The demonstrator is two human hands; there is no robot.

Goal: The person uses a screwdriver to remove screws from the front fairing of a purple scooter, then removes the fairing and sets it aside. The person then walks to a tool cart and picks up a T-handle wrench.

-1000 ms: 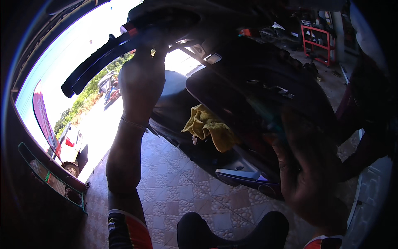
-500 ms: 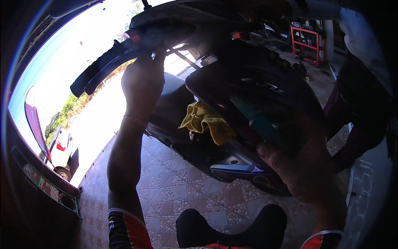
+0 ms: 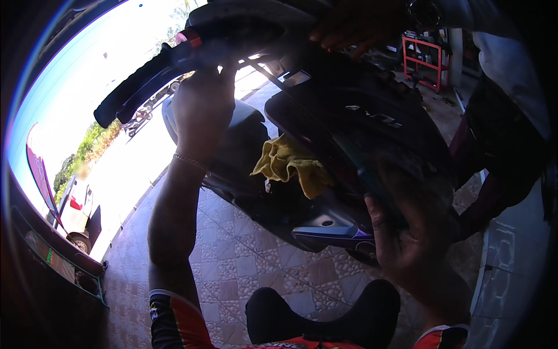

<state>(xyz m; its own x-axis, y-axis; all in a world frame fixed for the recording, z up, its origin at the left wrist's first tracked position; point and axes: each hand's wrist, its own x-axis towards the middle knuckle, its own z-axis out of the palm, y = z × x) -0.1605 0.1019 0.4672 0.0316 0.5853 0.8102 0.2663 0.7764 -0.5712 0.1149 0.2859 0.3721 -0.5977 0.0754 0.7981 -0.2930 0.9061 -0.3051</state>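
My left hand (image 3: 203, 107) is raised to the underside of the scooter's handlebar (image 3: 142, 75), fingers curled closed; what they grip, if anything, is hidden in shadow. My right hand (image 3: 410, 232) is closed around a teal tool (image 3: 363, 168), perhaps a screwdriver, angled up toward the dark body panel (image 3: 349, 116); its tip is hard to make out. A yellow cloth (image 3: 288, 166) hangs crumpled below that panel, between my hands. The scooter's step plate (image 3: 325, 230) is lower, left of my right hand.
Another person's hand (image 3: 343, 32), with a wristwatch, is on the scooter's top, their legs (image 3: 494, 151) at right. A red rack (image 3: 424, 58) stands behind. Outside at left are a parked vehicle (image 3: 78, 215) and a flag (image 3: 40, 163). Tiled floor (image 3: 232, 262) lies below.
The other person's hand and watch have come in over the top of the scooter. My right hand and the tool have shifted slightly; my left hand stays at the handlebar.
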